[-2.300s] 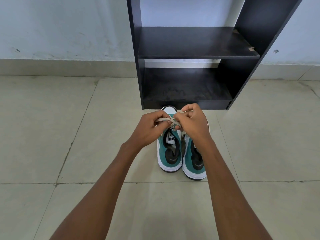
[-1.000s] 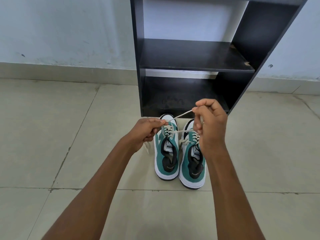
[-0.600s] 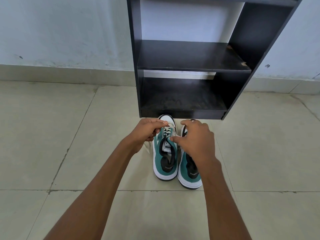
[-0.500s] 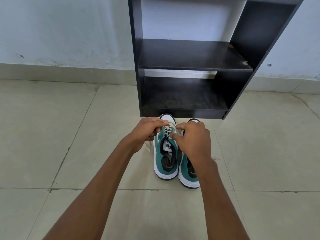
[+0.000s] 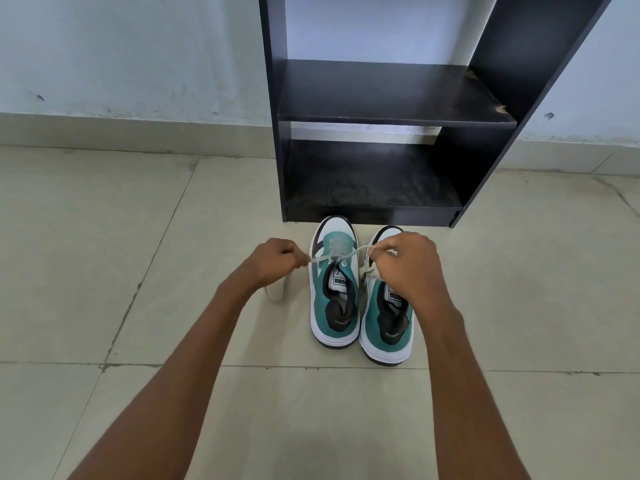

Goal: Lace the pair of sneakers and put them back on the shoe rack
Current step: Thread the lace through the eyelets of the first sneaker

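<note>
Two teal-and-white sneakers stand side by side on the tiled floor, toes toward the rack: the left sneaker [image 5: 334,292] and the right sneaker [image 5: 388,327]. A pale shoelace [image 5: 322,257] runs taut across the left sneaker's upper eyelets. My left hand [image 5: 275,261] pinches its left end, and a loose length hangs down to the floor beside my wrist. My right hand [image 5: 407,268] pinches the other end above the right sneaker, hiding that sneaker's front. The black shoe rack [image 5: 391,116] stands just beyond the toes.
The rack's lower shelf [image 5: 370,188] and middle shelf [image 5: 388,95] hold nothing. A pale wall with a low skirting [image 5: 121,129] runs behind. Bare floor tiles spread to the left and right of the sneakers.
My hands have moved apart from the middle of the left sneaker, drawing the lace out sideways. The right hand shifted right, over the right sneaker.
</note>
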